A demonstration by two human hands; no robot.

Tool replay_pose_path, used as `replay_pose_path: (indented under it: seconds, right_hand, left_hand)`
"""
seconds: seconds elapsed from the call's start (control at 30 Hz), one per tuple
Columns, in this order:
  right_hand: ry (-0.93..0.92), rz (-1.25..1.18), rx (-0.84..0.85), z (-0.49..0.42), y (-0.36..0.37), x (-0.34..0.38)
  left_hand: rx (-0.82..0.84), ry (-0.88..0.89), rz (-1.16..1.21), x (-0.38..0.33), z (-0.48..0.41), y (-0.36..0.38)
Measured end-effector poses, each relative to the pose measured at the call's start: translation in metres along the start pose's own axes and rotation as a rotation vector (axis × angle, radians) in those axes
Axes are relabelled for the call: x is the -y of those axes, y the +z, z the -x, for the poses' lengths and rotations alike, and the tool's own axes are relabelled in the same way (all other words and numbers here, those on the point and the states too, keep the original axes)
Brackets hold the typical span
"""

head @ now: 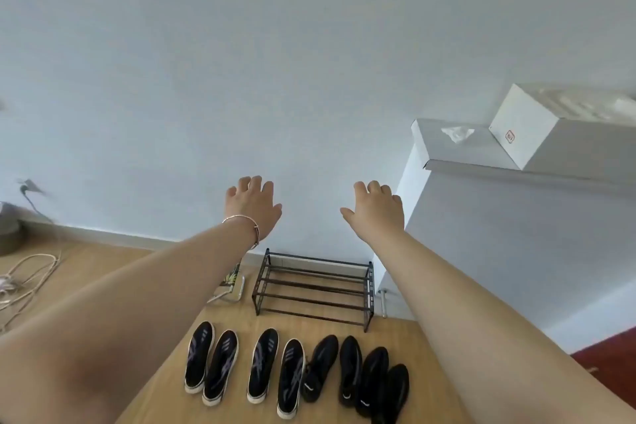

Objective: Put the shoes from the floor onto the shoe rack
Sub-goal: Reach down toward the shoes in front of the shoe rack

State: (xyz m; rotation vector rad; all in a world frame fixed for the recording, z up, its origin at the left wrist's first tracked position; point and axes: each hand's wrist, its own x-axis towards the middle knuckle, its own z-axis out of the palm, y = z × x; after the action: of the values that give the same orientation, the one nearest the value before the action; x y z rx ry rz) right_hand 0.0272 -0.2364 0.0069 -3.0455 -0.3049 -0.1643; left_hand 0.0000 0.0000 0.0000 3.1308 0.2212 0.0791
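Both hands raised, empty, above eight shoes lined up on the floor before the shoe rack.

The left hand (253,206), wearing a thin bracelet (242,222), and the right hand (377,212) are stretched forward with fingers (256,184) spread loosely and holding nothing. On the wooden floor (165,372), a row of four black shoes with white soles (244,367) lies at left, touching or just beside four all-black shoes (358,377) at right. The dark metal shoe rack (313,287) stands beyond them against the pale wall (241,62), its bars bare. A white cabinet (499,234) stands just right of the rack, carrying a white box (543,134). Cables (27,272) lie at far left.
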Motion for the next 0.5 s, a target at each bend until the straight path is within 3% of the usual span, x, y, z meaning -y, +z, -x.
replay_pose_path:
  seconds: [0.3, 0.5]
  right_hand:
    - [0.030, -0.024, 0.064, -0.004, 0.040, 0.047]
    - [0.070, -0.034, 0.100, -0.015, 0.086, 0.115]
  left_hand:
    - [0.065, -0.015, -0.012, 0.060, -0.003, 0.037]
    - [0.099, 0.045, 0.009, 0.129, -0.029, 0.068]
